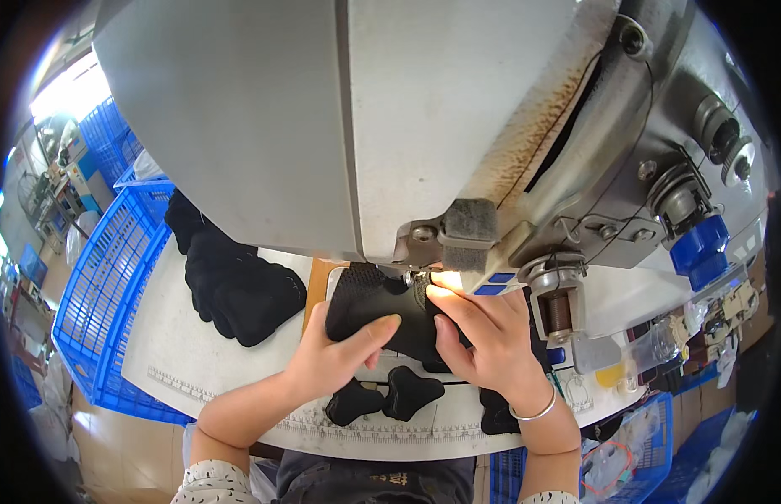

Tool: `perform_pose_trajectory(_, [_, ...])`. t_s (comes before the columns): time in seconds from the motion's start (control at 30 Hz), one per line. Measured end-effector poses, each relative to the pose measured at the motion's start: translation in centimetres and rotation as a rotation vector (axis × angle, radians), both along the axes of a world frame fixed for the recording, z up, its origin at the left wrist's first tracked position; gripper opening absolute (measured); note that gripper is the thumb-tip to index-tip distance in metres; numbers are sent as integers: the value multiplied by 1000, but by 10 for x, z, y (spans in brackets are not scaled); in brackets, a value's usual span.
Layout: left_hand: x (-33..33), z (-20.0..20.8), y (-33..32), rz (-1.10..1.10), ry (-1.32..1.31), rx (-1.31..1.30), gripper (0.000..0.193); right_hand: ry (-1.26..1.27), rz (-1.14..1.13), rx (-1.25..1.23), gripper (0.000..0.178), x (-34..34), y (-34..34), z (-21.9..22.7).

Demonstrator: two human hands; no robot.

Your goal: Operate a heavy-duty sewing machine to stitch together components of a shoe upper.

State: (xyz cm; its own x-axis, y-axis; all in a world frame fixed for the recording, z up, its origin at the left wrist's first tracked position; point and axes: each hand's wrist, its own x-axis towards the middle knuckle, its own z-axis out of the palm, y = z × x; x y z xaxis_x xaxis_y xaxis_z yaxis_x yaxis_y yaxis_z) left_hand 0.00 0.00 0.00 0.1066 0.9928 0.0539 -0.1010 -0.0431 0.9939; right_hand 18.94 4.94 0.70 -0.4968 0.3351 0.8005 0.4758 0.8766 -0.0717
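A black shaped fabric piece (369,304), partly mesh-like, lies under the needle area of a large grey-white sewing machine (424,109). My left hand (340,351) grips its left side, thumb on top and the other fingers mostly hidden beneath. On the right side, my right hand (489,338) presses and holds the piece, its index fingertip close to the lit presser foot and its thumb lower on the cloth. Two small black cut pieces (413,393) rest on the table just below the work. Where the needle meets the fabric is mostly hidden.
A pile of black pieces (243,290) lies left on the white table (189,353), which has a ruler strip (357,432) along its near edge. A blue basket (96,294) stands beyond the pile. Another blue crate (651,458) sits lower right. The machine's blue knob (699,252) juts out right.
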Motion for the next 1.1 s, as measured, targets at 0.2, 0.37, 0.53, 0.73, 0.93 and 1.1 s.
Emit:
perform_pose_trajectory(0.2, [3,0,0,36,-2,19,17,9,53,46,31,-1,7,0])
perform_pose_trajectory(0.37, [-3,-9,2,-50,39,11,19,18,30,15,29,-1,8,-3])
perform_pose_trajectory(0.53, [0,-9,3,3,-61,-33,18,5,-1,11,28,-3,7,-4])
perform_pose_trajectory(0.73, [1,-1,8,52,-207,-169,24,22,7,-24,28,-3,5,-2])
perform_pose_trajectory(0.93, [-2,-2,11,-7,-288,-169,23,7,-6,-39,29,-2,3,-2])
perform_pose_trajectory(1.1, [-3,-2,12,-12,-275,-152,23,4,-7,-36,29,-3,1,-1])
